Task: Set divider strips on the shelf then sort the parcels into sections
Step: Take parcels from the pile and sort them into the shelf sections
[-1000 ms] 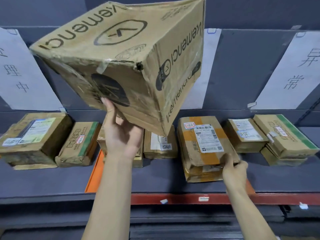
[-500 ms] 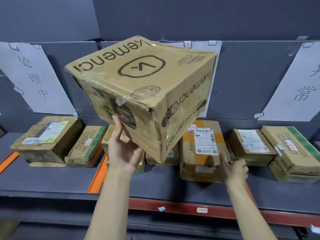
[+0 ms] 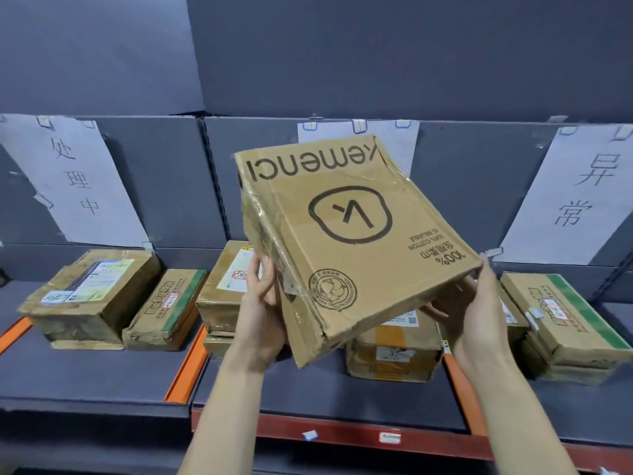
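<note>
Left section: two parcels (image 3: 92, 296) on the shelf (image 3: 85, 378), orange divider strip (image 3: 186, 366) at its right edge
Left hand (image 3: 263, 315): fingers grasping the left side of the Kemenci box (image 3: 346, 241)
Kemenci box: held tilted above the middle section, print upside down
Right hand (image 3: 474, 310): fingers grasping the box's right corner from below
Right section: stacked green-edged parcels (image 3: 568, 323), second strip (image 3: 459, 382) partly hidden
</note>
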